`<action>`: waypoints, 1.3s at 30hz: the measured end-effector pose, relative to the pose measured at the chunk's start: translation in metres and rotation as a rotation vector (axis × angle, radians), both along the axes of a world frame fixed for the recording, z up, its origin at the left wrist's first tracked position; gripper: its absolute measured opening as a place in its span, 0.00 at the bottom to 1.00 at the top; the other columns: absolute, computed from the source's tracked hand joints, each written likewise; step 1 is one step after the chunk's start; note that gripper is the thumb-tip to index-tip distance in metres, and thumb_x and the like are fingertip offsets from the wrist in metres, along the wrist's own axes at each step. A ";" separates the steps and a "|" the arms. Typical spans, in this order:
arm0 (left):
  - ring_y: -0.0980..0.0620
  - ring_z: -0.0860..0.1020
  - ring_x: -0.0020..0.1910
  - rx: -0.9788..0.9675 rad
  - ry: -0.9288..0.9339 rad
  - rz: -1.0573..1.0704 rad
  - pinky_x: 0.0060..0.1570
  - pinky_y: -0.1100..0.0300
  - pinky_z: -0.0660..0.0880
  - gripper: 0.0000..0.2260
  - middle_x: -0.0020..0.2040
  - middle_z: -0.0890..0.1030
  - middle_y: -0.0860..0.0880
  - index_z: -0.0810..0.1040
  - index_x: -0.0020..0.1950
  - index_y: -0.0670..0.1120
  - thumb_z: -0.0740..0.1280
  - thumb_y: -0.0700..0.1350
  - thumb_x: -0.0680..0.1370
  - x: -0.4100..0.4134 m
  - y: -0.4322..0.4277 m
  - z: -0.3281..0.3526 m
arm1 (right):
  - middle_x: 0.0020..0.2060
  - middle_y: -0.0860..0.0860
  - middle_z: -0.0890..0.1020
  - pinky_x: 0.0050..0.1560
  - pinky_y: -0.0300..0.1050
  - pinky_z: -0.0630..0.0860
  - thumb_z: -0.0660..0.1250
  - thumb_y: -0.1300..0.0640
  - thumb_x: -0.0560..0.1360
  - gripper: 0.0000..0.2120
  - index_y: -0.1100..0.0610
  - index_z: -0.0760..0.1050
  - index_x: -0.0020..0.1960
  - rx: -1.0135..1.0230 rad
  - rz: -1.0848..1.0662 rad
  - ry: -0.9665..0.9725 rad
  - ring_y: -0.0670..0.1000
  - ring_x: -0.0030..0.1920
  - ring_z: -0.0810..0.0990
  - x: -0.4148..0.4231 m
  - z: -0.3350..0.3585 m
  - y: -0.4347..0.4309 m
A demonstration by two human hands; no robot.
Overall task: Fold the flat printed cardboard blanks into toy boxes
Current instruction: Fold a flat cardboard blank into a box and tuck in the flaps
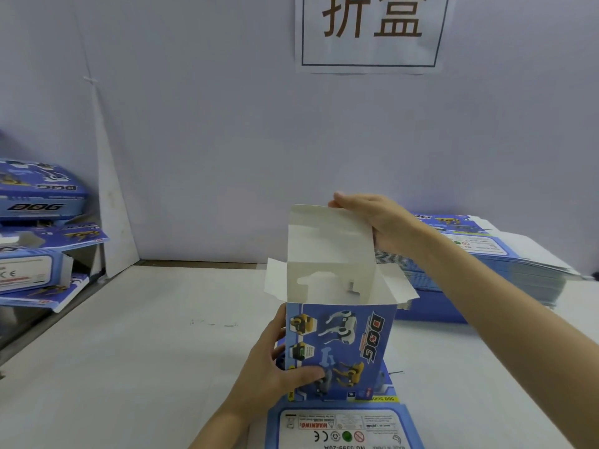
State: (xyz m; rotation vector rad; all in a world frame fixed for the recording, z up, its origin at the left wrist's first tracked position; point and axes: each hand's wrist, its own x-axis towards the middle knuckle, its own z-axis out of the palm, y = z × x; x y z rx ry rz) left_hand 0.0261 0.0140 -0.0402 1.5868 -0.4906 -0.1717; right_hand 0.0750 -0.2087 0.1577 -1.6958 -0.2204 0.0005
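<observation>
A blue printed DOG toy box (343,348) stands upright and opened out in front of me, its white inside showing at the open top. My left hand (275,367) grips its lower left side, thumb across the printed front. My right hand (372,222) pinches the tall white top flap (327,234) at its far upper corner. Two small side flaps stick out left and right. A flat printed blank (340,429) lies on the table under the box.
A thick stack of flat blanks (505,264) lies at the right by the wall. Folded boxes (39,228) are piled at the left edge. The white table (146,351) stretches between them. A paper sign (371,30) hangs on the wall.
</observation>
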 end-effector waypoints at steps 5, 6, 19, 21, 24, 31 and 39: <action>0.59 0.81 0.55 -0.025 0.010 -0.030 0.42 0.65 0.79 0.40 0.57 0.81 0.60 0.65 0.70 0.54 0.80 0.53 0.63 -0.004 -0.001 0.001 | 0.40 0.50 0.86 0.37 0.43 0.82 0.75 0.60 0.69 0.08 0.48 0.84 0.44 -0.113 -0.063 -0.015 0.48 0.37 0.85 -0.003 -0.006 0.004; 0.58 0.81 0.55 -0.030 0.007 -0.036 0.42 0.64 0.79 0.40 0.58 0.81 0.60 0.65 0.70 0.54 0.80 0.54 0.63 -0.005 -0.001 0.001 | 0.41 0.50 0.86 0.39 0.43 0.82 0.75 0.60 0.69 0.08 0.47 0.85 0.42 -0.135 -0.101 -0.033 0.48 0.38 0.85 -0.005 -0.008 0.005; 0.53 0.82 0.37 -0.309 -0.093 0.159 0.38 0.65 0.78 0.14 0.38 0.84 0.49 0.78 0.53 0.47 0.66 0.52 0.72 0.000 -0.014 0.065 | 0.63 0.47 0.76 0.58 0.41 0.73 0.64 0.45 0.77 0.19 0.44 0.70 0.67 -0.056 -0.520 -0.435 0.40 0.58 0.76 -0.084 -0.032 -0.004; 0.51 0.81 0.38 -0.339 -0.149 0.125 0.40 0.63 0.78 0.17 0.38 0.83 0.46 0.78 0.52 0.42 0.65 0.54 0.72 -0.002 -0.022 0.098 | 0.66 0.40 0.72 0.58 0.35 0.69 0.62 0.38 0.73 0.28 0.39 0.64 0.72 -0.092 -0.332 -0.379 0.34 0.61 0.72 -0.096 -0.041 0.008; 0.51 0.81 0.39 -0.367 -0.209 0.093 0.39 0.65 0.76 0.22 0.39 0.82 0.45 0.77 0.55 0.42 0.64 0.58 0.72 -0.008 -0.030 0.125 | 0.65 0.40 0.76 0.59 0.38 0.76 0.66 0.45 0.73 0.33 0.43 0.59 0.76 -0.033 -0.155 -0.434 0.42 0.63 0.76 -0.103 -0.045 0.025; 0.48 0.78 0.31 -0.300 -0.348 0.342 0.33 0.58 0.76 0.21 0.32 0.81 0.45 0.81 0.43 0.40 0.62 0.58 0.74 -0.019 -0.032 0.131 | 0.68 0.44 0.73 0.61 0.47 0.77 0.69 0.44 0.68 0.37 0.37 0.58 0.74 0.045 -0.239 -0.436 0.47 0.65 0.76 -0.106 -0.050 0.031; 0.50 0.78 0.31 -0.245 -0.348 0.385 0.32 0.61 0.75 0.21 0.32 0.81 0.47 0.80 0.43 0.43 0.62 0.61 0.72 -0.018 -0.024 0.133 | 0.65 0.40 0.75 0.49 0.35 0.78 0.70 0.48 0.69 0.36 0.35 0.59 0.73 0.078 -0.191 -0.456 0.42 0.61 0.78 -0.107 -0.051 0.030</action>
